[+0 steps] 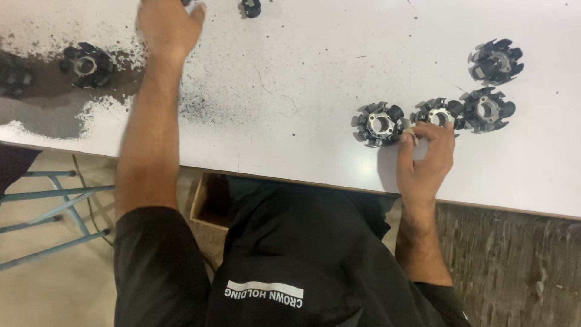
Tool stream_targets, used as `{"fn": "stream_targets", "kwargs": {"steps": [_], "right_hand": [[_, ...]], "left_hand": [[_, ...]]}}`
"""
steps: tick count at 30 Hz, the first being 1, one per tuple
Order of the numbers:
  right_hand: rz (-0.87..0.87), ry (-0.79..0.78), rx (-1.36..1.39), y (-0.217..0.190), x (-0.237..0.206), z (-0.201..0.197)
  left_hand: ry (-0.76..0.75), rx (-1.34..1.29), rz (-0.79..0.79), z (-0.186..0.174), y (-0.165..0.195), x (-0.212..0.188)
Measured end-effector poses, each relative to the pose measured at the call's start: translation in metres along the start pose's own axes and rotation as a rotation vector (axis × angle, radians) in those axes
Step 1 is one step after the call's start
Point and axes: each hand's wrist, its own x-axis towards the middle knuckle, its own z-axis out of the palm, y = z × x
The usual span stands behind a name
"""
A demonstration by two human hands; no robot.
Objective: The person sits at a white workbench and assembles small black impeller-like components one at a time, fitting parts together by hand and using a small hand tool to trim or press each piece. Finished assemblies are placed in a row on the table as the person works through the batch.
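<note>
On white table [315,72], right hand [426,160] touches black stator [440,112].

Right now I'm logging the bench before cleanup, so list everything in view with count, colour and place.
Round finned metal parts: four at the right in black and silver, two more at the left on the dark patch, one partly seen at the top edge.
Dark powder patch: one, black-grey, table's left end.
Table: one, white, scuffed.
Stool frame: one, pale blue, lower left.
Cardboard box: one, brown, under the table.
Left hand: reaching to the top edge, holding nothing that shows.
Right hand: fingertips on the second part from the left.
</note>
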Motion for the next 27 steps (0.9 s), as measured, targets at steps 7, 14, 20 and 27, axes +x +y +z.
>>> {"fn": "stream_targets", "kwargs": {"steps": [7, 14, 20, 27], "right_hand": [[-0.03, 0.035, 0.142, 0.005, -0.008, 0.007], [-0.069, -0.005, 0.163, 0.0, -0.006, 0.005], [-0.066, 0.007, 0.205, 0.003, -0.012, 0.005], [-0.055, 0.018, 0.29, -0.008, -0.023, 0.004]], "left_hand": [[0.193, 0.264, 0.244, 0.013, 0.005, -0.063], [-0.176, -0.312, 0.137, 0.034, 0.028, -0.042], [-0.54, -0.48, 0.516, 0.007, 0.097, -0.125], [-0.507, -0.606, 0.736, -0.024, 0.138, -0.168]]}}
